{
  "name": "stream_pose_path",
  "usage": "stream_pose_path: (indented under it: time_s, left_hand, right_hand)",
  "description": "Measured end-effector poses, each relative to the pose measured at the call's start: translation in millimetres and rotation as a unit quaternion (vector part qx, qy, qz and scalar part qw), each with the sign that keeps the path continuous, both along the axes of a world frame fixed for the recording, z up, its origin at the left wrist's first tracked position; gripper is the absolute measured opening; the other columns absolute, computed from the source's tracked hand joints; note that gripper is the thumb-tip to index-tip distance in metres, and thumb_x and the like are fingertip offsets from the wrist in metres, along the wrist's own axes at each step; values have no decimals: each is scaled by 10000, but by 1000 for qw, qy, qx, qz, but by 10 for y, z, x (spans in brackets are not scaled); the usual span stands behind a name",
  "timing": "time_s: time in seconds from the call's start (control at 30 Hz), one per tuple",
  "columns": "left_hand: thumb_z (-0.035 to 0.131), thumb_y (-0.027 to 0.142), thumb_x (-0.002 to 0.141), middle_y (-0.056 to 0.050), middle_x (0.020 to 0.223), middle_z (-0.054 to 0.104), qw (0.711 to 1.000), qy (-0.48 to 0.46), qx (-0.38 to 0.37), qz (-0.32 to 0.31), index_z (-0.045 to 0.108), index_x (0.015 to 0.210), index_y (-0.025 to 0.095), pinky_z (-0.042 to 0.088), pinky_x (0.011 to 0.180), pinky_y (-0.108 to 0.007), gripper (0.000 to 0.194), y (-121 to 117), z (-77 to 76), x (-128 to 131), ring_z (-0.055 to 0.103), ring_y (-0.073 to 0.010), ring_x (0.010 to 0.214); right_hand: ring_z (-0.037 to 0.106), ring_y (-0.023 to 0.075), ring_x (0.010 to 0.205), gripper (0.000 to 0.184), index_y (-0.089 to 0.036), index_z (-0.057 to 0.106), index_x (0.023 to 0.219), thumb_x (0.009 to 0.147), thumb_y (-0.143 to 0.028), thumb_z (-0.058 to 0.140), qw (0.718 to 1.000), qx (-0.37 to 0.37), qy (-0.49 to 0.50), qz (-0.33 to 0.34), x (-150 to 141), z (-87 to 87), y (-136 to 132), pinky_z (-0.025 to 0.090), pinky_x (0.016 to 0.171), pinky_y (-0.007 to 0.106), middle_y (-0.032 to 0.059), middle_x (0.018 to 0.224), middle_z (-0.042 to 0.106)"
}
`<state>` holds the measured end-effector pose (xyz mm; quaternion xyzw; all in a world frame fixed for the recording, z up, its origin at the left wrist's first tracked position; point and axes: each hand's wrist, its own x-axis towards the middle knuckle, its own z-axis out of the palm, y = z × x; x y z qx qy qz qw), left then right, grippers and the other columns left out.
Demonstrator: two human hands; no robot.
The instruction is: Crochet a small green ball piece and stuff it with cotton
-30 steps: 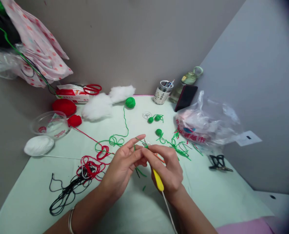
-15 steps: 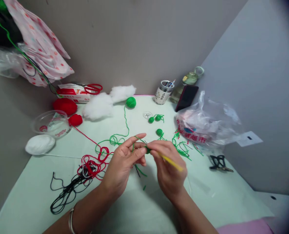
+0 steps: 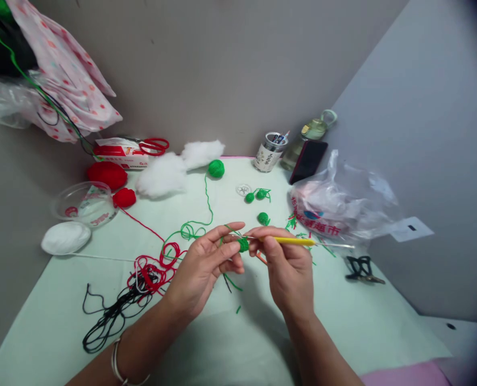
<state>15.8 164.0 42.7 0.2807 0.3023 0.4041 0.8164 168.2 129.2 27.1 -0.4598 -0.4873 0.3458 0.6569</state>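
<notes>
My left hand pinches a small green crochet piece between thumb and fingers, with green yarn running over the index finger. My right hand grips a yellow-handled crochet hook that lies almost level, handle pointing right and tip at the green piece. A green yarn strand leads back across the table to a green yarn ball.
Tangles of red yarn and black yarn lie at the left. Small green balls and yarn scraps sit behind my hands. White stuffing, red scissors, a plastic bowl, a tin, a phone and a plastic bag ring the table.
My right hand has turned the hook from pointing down toward me to lying level with its handle out to the right. The left hand keeps its pinch on the green piece.
</notes>
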Motion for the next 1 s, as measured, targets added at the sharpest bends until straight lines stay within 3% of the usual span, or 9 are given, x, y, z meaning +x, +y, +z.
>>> stream_pose_path:
  time_s: [0.1, 0.2, 0.33, 0.5, 0.57, 0.77, 1.0]
  left_hand:
    - [864, 203, 824, 2, 822, 678, 1000, -4, 1, -7, 827, 1122, 185, 544, 610, -220, 301, 5, -5, -18, 619, -91, 634]
    - [853, 212, 832, 5, 833, 661, 1000, 6, 8, -5, 835, 1104, 192, 532, 587, -219, 274, 9, 6, -35, 602, -85, 619]
    - [837, 221, 842, 10, 852, 646, 998, 50, 37, 22, 832, 1118, 205, 541, 635, -237, 277, -2, 4, -28, 621, -94, 641]
    - [813, 186, 853, 41, 826, 628, 984, 123, 92, 85, 809, 1162, 243, 532, 694, -229, 315, -39, -34, 12, 642, -88, 656]
    - [827, 178, 843, 45, 833, 642, 981, 131, 102, 98, 799, 1178, 253, 539, 715, -229, 345, -50, -44, 21, 655, -89, 671]
    - [844, 249, 867, 40, 842, 669, 986, 110, 104, 62, 783, 1210, 247, 555, 752, -237, 348, -31, -50, 5, 687, -107, 729]
    - [862, 200, 846, 55, 796, 671, 985, 115, 104, 79, 767, 1231, 236, 554, 749, -230, 397, -48, -72, 10, 680, -100, 697]
  right_hand:
    - [700, 129, 724, 211, -242, 787, 985, 1057, -330, 610, 998, 2, 56, 21, 11, 4, 3, 604, 687, 276, 31, 928, 767]
    - [712, 135, 730, 240, -230, 770, 966, 1072, -325, 577, 999, 11, 47, 23, 16, 22, -13, 614, 687, 278, 33, 926, 761]
    - [732, 154, 754, 234, -240, 753, 1038, 1083, -243, 524, 995, 47, -86, -24, 5, 42, -70, 630, 709, 311, 39, 956, 776]
    - [764, 211, 888, 258, -242, 705, 1132, 1030, -103, 514, 941, 174, -287, -49, -27, 46, -109, 629, 758, 360, 64, 968, 793]
    - [767, 220, 909, 263, -239, 697, 1141, 1021, -88, 519, 937, 187, -289, -53, -32, 27, -114, 629, 769, 372, 68, 964, 790]
    - [744, 196, 848, 273, -265, 696, 1142, 1043, -100, 503, 964, 154, -207, -62, -11, -37, -124, 618, 752, 379, 54, 995, 788]
    - [756, 222, 906, 261, -261, 692, 1206, 1051, -143, 518, 924, 206, -316, -62, -10, -35, -97, 616, 754, 377, 79, 974, 785]
